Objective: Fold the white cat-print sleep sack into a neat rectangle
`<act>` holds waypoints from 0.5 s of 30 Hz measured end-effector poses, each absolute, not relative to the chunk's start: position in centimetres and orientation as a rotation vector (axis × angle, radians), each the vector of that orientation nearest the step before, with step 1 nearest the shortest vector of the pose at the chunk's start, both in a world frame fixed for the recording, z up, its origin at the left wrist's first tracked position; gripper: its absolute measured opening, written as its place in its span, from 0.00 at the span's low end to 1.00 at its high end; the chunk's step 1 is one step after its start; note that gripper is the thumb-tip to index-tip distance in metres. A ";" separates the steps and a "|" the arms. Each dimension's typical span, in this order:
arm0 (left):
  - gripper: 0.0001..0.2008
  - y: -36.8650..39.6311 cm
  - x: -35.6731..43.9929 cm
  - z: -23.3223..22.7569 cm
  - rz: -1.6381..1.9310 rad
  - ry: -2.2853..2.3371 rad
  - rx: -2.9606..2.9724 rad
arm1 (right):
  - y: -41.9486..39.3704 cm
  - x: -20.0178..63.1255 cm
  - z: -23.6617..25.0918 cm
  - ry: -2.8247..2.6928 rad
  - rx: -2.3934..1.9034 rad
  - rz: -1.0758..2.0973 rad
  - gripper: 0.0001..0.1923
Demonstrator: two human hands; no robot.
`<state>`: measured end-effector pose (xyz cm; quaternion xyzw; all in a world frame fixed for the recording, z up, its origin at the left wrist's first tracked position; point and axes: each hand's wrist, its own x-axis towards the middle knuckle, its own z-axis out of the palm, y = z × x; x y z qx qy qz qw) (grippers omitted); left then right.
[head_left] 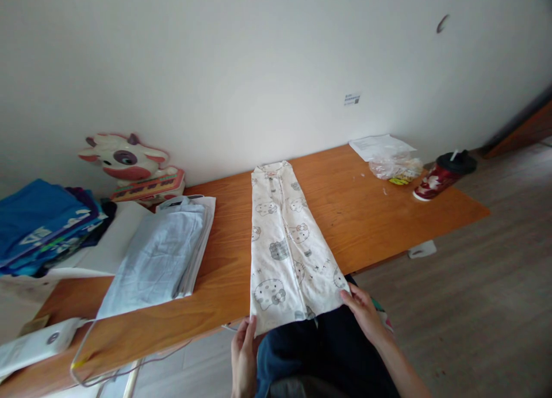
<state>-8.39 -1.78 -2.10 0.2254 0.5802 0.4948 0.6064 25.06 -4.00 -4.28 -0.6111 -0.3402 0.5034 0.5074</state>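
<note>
I have the left hand (pixel 244 352) and right hand (pixel 365 316) each pinching a near corner of the printed white garment (pixel 278 271), which stretches away from my grip across the wooden table (pixel 362 219). Left of the grip lies folded pale-blue clothing (pixel 166 248); farther off to its right stands a red tumbler (pixel 436 179).

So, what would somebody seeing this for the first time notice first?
Probably the white cartoon-cat garment in the middle, laid lengthwise over the wooden table, with the left hand and right hand pinching its near corners. Next, perhaps the cow-shaped toy piano at the back left, then the red tumbler with a black lid near the table's right end.
</note>
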 end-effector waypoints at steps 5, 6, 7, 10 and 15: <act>0.26 -1.3 -8.7 -1.4 1.051 1.369 0.612 | -3.9 25.6 -3.4 -0.933 -1.531 1.215 0.28; 0.26 -1.3 -8.8 -1.3 1.041 1.375 0.635 | -4.0 25.5 -3.2 -0.922 -1.546 1.205 0.29; 0.26 -1.4 -8.9 -1.1 1.035 1.374 0.652 | -4.2 25.4 -3.0 -0.898 -1.552 1.190 0.32; 0.27 -2.0 -9.3 -0.7 1.022 1.375 0.702 | -5.2 25.1 -2.4 -0.845 -1.521 1.162 0.42; 0.33 -3.4 -9.6 -0.5 1.108 1.395 0.695 | -7.1 25.7 -2.0 -0.997 -1.581 1.096 0.31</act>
